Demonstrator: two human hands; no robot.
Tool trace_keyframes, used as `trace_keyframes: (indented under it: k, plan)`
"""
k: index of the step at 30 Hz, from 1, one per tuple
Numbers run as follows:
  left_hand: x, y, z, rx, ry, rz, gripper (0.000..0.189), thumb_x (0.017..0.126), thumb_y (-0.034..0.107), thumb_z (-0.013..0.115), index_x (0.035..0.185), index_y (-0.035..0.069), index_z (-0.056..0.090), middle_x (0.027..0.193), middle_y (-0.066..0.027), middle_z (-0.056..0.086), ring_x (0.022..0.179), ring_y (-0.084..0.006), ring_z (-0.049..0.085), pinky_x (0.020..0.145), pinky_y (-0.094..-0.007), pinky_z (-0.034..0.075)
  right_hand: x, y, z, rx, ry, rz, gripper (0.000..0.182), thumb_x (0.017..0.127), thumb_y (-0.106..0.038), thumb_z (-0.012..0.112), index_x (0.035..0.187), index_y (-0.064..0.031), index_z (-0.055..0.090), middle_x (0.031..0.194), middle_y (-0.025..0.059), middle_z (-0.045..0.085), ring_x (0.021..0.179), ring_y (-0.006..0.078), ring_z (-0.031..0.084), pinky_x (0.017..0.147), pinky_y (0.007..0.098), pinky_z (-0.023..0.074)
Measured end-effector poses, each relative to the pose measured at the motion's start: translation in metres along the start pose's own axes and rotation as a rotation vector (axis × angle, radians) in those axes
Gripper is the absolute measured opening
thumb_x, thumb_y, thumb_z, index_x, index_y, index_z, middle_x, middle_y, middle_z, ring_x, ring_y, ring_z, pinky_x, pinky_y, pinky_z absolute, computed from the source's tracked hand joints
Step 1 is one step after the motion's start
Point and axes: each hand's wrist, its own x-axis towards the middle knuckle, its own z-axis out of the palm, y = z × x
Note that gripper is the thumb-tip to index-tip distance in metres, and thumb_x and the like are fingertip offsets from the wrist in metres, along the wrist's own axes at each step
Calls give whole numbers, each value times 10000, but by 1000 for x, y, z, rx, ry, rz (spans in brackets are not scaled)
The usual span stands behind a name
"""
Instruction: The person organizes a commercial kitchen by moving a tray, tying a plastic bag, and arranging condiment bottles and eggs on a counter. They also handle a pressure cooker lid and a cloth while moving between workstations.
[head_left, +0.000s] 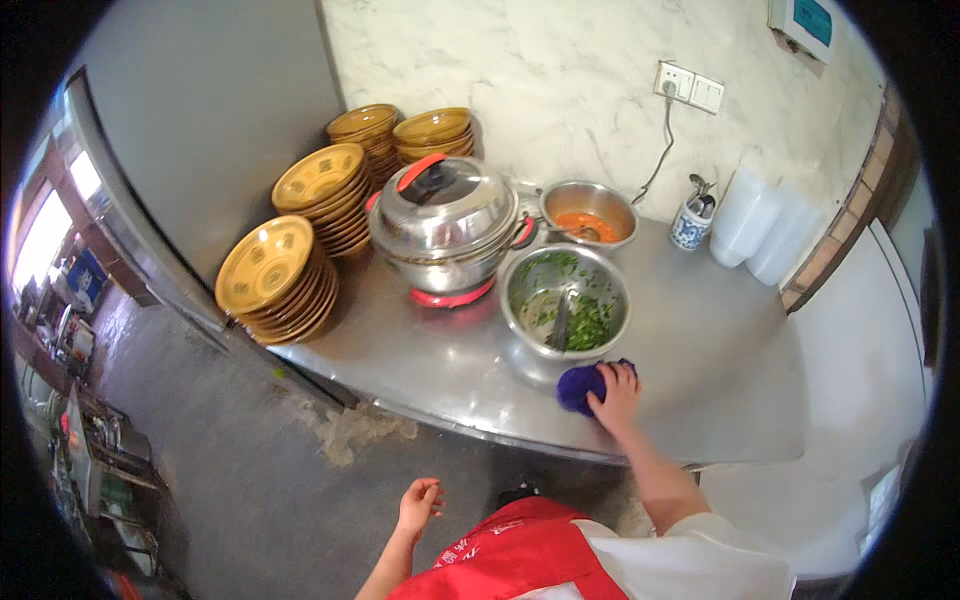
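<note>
Under my right hand (619, 396) a bunched purple cloth (576, 388) presses on the stainless steel table (465, 382), near its front edge. Just beyond the cloth stands a steel bowl (514, 322) with chopped green herbs (589, 322) and a dark-looking utensil handle (560, 319) in it. My left hand (421, 506) hangs in front of the table, touching nothing, its fingers loosely curled and partly apart. Behind the herb bowl, a smaller steel bowl (626, 234) contains an orange-red sauce (581, 222) with a spoon in it.
Stacks of yellow-brown bowls (266, 262) line the table's left side. A lidded steel pot (442, 217) sits on a red base (452, 295). Toward the right rear are a blue-and-white cup (690, 226) of spoons and stacked translucent plastic containers (742, 217). A plugged cord (664, 154) hangs down the wall.
</note>
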Motion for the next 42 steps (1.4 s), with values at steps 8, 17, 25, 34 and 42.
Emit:
trace_keyframes:
  k: [8, 17, 25, 34, 42]
  plan:
    - [-129, -345, -193, -516, 429, -390, 222, 805, 179, 452, 1002, 85, 418, 801, -78, 546, 606, -198, 548, 463, -292, 437, 2, -21, -8, 0, -263, 250, 477, 662, -267, 574, 1103, -177, 417, 1144, 64, 399, 1091, 247, 333, 868, 474, 263]
    - [-192, -327, -197, -340, 581, -554, 217, 803, 183, 458, 993, 87, 422, 785, -89, 550, 597, -204, 557, 451, -298, 445, 33, -34, -13, 1500, -4, 1038, 283, 816, -260, 420, 1001, -48, 449, 854, 103, 512, 730, 185, 534, 595, 328, 459]
    - [-93, -215, -128, -151, 352, -234, 214, 801, 185, 462, 986, 83, 429, 781, -91, 551, 601, -199, 558, 454, -299, 448, 81, 12, 9, 1528, -190, 912, 263, 806, -190, 414, 978, 3, 365, 854, 140, 491, 642, 223, 542, 511, 336, 488]
    - [-60, -87, -65, -326, 381, -378, 212, 783, 169, 488, 928, 18, 458, 721, -94, 532, 514, -177, 516, 422, -259, 424, 184, 99, 17, 1275, -99, 855, 408, 799, -336, 430, 1109, -86, 342, 953, 105, 501, 758, 159, 517, 657, 296, 414]
    - [-50, -79, -65, -337, 383, -428, 280, 817, 179, 449, 1054, 36, 416, 803, -110, 525, 563, -184, 531, 460, -272, 451, 296, 88, 57, 1381, -170, 902, 329, 831, -188, 360, 1119, -31, 331, 822, 128, 570, 712, 203, 582, 576, 292, 458]
